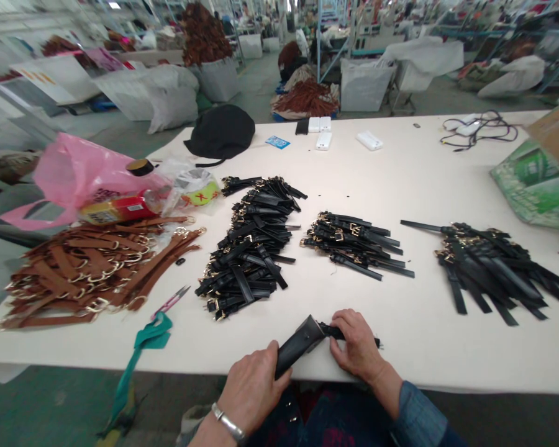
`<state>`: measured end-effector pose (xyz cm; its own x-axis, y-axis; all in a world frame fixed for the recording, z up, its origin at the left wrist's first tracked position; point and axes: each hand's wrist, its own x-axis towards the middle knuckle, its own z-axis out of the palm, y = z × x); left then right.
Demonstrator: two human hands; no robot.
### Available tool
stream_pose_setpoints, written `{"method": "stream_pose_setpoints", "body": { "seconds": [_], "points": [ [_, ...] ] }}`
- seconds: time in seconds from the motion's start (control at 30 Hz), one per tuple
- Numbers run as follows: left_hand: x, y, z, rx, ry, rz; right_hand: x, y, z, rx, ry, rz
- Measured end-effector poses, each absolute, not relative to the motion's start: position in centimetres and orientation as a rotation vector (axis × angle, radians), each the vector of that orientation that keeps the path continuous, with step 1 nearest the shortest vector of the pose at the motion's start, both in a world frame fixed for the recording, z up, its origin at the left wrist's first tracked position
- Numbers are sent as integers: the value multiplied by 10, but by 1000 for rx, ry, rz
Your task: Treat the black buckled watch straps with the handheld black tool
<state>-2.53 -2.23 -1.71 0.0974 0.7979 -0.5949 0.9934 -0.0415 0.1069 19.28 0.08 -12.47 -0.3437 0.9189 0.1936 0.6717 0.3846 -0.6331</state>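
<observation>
At the near edge of the white table point(423, 180), my left hand point(254, 388) is closed around the lower end of a black leather piece point(299, 343) that slants up to the right. My right hand point(358, 344) pinches a short black strap point(331, 331) where it meets the upper tip of that piece. A silver bracelet sits on my left wrist. Beyond my hands lie three heaps of black buckled straps: a tall one point(251, 242), a smaller middle one point(354, 243) and a right one point(494, 267).
A pile of brown buckled straps point(93, 267) lies at the left, with pink-handled snips point(170, 302) and a green ribbon point(151, 335) beside it. Pink and clear plastic bags point(88, 171), a black cap point(221, 131), white boxes point(323, 141), cables point(479, 127) and a green bag point(535, 183) ring the table.
</observation>
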Motion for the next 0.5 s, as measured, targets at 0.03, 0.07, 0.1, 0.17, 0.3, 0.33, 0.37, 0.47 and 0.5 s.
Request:
{"method": "stream_pose_setpoints", "body": {
  "seconds": [0.03, 0.07, 0.1, 0.17, 0.3, 0.33, 0.37, 0.47, 0.5],
  "points": [
    [-25, -22, -18, 1885, 1751, -519, 195, 0, -126, -1360, -2118, 617],
    [-25, -22, -19, 1880, 1752, -516, 197, -1, -126, -1350, -2116, 624],
    [-26, -22, -20, 1875, 1752, -516, 200, -1, -127, -1338, -2112, 637],
    [-27, -23, -20, 1872, 1749, -517, 204, -2, -129, -1312, -2095, 672],
    [-32, -25, -16, 1888, 1740, -565, 208, -1, -128, -1268, -2059, 743],
    [-33, -26, -15, 1899, 1734, -580, 208, -1, -127, -1260, -2053, 756],
    [-33, -26, -14, 1913, 1729, -590, 209, 0, -127, -1255, -2046, 768],
    [-28, -28, -16, 1962, 1717, -596, 209, 1, -126, -1239, -2036, 803],
    [-24, -27, -17, 1975, 1714, -591, 209, 2, -126, -1232, -2035, 814]
  ]
}}
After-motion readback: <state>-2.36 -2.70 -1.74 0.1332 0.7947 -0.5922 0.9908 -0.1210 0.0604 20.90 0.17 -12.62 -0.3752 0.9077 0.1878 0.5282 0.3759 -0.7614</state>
